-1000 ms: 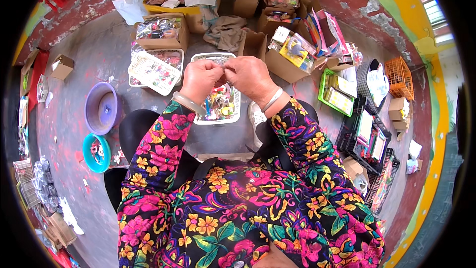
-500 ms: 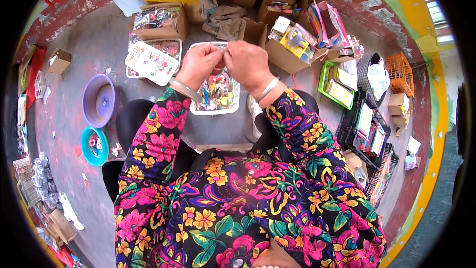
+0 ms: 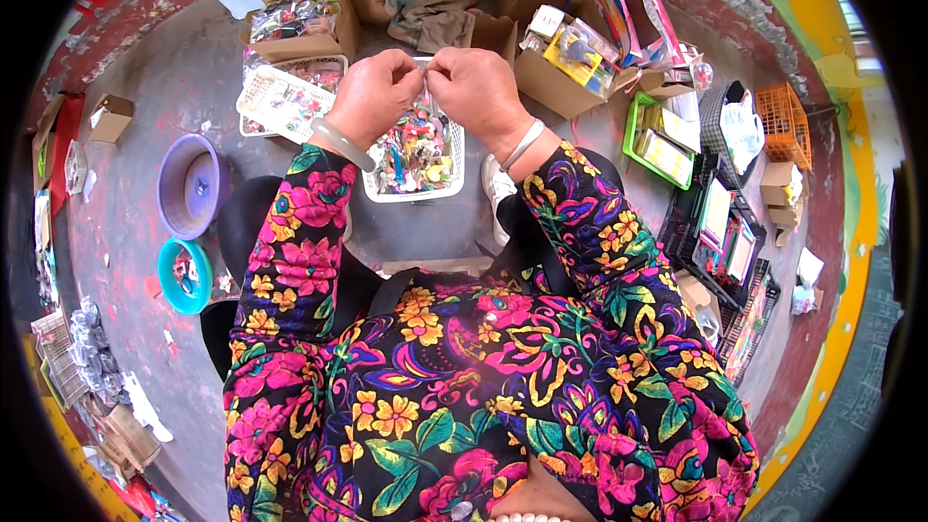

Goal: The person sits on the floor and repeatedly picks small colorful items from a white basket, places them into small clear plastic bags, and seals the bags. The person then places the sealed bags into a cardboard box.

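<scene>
My left hand (image 3: 379, 97) and my right hand (image 3: 476, 99) meet fingertip to fingertip above a white plastic basket (image 3: 416, 197). Both are closed in a pinch; whatever lies between the fingers is too small or hidden to name. Small colourful trinkets (image 3: 421, 150) fill the basket beneath them. Just left of my left hand, a shallow white tray (image 3: 282, 101) of small bits rests tilted on another white basket (image 3: 333, 64). A pale bangle circles my left wrist, and a silver one my right.
A purple basin (image 3: 193, 186) and a turquoise bowl (image 3: 185, 275) stand on the floor at left. Cardboard boxes of packaged goods (image 3: 556, 82) line the far side. At right are a green crate (image 3: 661, 140), black crates (image 3: 720, 242) and an orange crate (image 3: 783, 126).
Both hands have shifted slightly toward the far side, their fingertips still together. More of the trinkets in the basket shows below them, and the whole view has tilted a little.
</scene>
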Demonstrator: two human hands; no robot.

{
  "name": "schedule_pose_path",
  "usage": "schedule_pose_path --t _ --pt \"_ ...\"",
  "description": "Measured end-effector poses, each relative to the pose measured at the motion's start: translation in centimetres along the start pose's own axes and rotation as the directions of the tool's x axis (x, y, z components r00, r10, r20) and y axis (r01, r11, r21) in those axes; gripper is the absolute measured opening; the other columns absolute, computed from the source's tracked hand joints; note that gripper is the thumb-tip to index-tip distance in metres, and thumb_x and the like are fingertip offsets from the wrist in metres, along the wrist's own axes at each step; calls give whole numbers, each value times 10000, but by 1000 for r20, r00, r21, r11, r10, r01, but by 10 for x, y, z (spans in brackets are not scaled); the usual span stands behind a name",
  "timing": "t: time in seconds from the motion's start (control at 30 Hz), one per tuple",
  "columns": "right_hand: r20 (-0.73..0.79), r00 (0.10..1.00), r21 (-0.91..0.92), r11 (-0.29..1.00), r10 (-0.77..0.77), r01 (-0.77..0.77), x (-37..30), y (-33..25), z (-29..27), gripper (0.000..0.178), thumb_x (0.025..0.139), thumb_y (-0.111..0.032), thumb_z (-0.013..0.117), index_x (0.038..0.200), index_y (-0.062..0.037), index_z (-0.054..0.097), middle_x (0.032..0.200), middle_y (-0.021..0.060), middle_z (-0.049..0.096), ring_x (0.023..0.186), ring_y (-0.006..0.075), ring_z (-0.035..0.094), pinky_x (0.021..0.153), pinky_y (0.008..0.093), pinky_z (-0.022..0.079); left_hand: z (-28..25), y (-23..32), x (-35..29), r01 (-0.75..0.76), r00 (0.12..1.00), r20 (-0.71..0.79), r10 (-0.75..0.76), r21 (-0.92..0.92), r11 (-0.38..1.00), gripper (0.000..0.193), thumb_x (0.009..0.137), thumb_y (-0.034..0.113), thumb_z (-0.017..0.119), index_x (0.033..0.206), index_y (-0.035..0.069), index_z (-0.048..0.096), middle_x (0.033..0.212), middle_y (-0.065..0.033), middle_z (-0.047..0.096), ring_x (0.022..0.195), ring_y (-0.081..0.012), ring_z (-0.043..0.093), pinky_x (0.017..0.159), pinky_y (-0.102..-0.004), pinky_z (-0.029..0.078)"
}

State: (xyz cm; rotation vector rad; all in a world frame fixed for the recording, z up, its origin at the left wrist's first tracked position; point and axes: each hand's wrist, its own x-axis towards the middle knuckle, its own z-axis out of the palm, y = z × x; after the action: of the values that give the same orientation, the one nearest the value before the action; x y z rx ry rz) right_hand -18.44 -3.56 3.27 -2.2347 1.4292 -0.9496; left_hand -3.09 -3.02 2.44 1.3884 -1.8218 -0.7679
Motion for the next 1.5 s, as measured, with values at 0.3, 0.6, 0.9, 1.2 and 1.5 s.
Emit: schedule_pose_path --t 0.3,0.6,0.9,1.2,1.5 --pt "-174 957 -236 953 -233 189 13 -18 2 133 750 -214 565 686 -100 539 667 88 578 621 270 590 520 372 463 0 9 8 219 946 -214 -244 -134 967 232 756 215 507 744 4 603 683 -201 583 691 -384 566 620 -410 448" --pt "0 999 437 898 43 -38 48 -15 26 167 678 -188 600 708 -29 642 652 159 595 599 293 596 573 341 471 -36 1 7 40 949 -309 62 313 949 166 780 173 543 782 17 598 669 -176 580 659 -354 565 585 -386 441" --pt "506 854 412 836 121 -362 70 74 67 221 767 -215 578 816 -9 641 712 77 621 602 145 582 581 242 471 -75 26 -19 267 905 -404 -136 289 919 202 746 195 519 729 7 592 616 -171 551 580 -316 542 551 -379 421" --pt "458 744 -288 873 486 -393 -37 194 187 181 739 -246 563 774 -107 674 808 161 630 785 333 599 726 390 473 -69 41 -38 259 926 -328 -189 187 947 135 749 127 534 690 9 562 582 -152 546 543 -324 538 511 -357 421" --pt "422 700 -397 812 576 -428 -47 173 192 249 765 -249 545 811 -34 661 895 176 626 885 323 591 780 400 470 -63 54 -48 282 926 -307 -221 173 944 89 743 74 543 675 17 543 576 -144 541 530 -298 543 502 -350 416"
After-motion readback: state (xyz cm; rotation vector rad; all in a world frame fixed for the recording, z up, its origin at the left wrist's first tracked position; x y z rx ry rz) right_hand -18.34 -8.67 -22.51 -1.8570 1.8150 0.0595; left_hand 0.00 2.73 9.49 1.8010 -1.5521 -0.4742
